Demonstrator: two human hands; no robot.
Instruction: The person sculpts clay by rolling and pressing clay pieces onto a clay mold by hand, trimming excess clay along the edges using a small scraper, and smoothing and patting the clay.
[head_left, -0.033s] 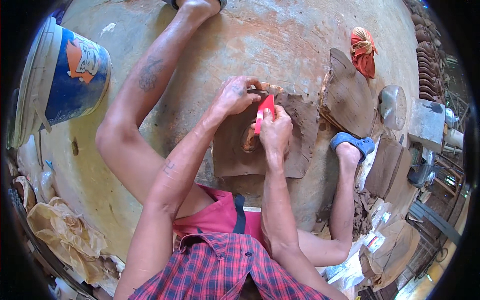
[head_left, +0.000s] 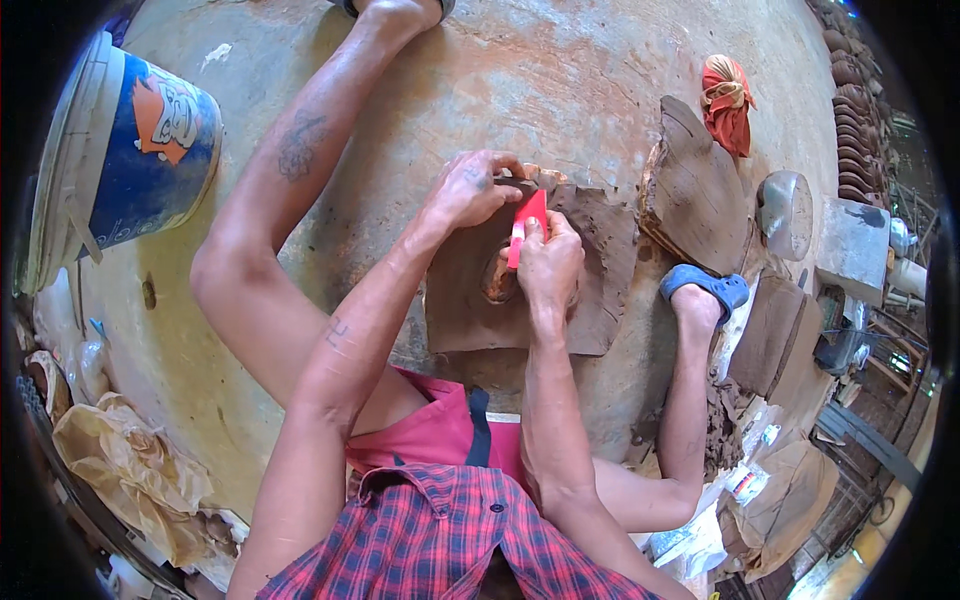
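Both my hands work at the clay slab (head_left: 590, 290): right hand (head_left: 548, 262) pinching the red scraper (head_left: 526, 224), left hand (head_left: 470, 190) pressed on its far edge, shaping seemingly unfinished.

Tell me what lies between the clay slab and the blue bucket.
Head view: the person's left forearm and thigh cross bare floor between slab and bucket.

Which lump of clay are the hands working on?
The flat clay slab right in front of the person, under both hands. The other clay block stands apart to the right, thicker and untouched, beside the orange cloth.
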